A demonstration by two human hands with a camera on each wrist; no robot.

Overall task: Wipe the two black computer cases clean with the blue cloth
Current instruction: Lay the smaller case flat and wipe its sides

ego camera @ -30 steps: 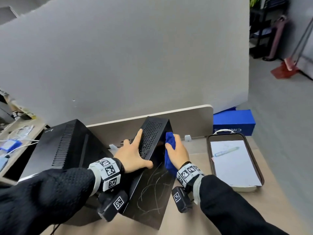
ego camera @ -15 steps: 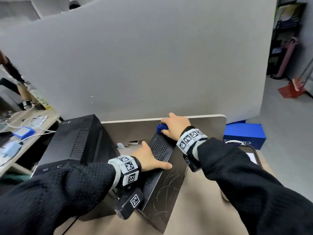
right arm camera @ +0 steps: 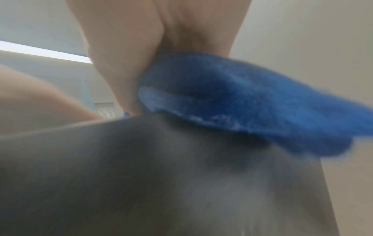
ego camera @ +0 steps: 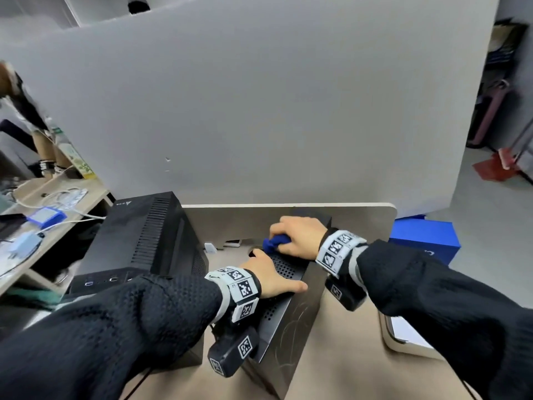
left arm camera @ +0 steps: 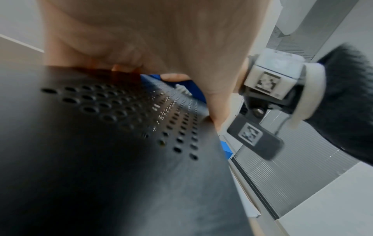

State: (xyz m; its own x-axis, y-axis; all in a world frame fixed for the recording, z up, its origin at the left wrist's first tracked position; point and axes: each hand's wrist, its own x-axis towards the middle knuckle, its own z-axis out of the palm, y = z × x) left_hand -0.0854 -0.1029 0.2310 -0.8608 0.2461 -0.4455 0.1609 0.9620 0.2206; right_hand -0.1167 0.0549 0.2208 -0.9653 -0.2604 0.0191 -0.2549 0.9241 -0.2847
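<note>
we are wiping the perforated top of the nearer black case (ego camera: 291, 287), which stands on the bench (ego camera: 346, 356) just right of the larger black case (ego camera: 144, 241); our right hand (ego camera: 300, 236) has its grip curled round the bunched blue cloth (ego camera: 277, 242), pressing it onto the far end of that top; our left hand (ego camera: 268, 277) lies flat on the vent holes, grip relaxed and holding nothing, steadying the case; to do this well, we judge we should keep the left palm firm, spread the cloth flatter, and draw long overlapping strokes toward us; the scratched side panel and the larger case likely need wiping too.
</note>
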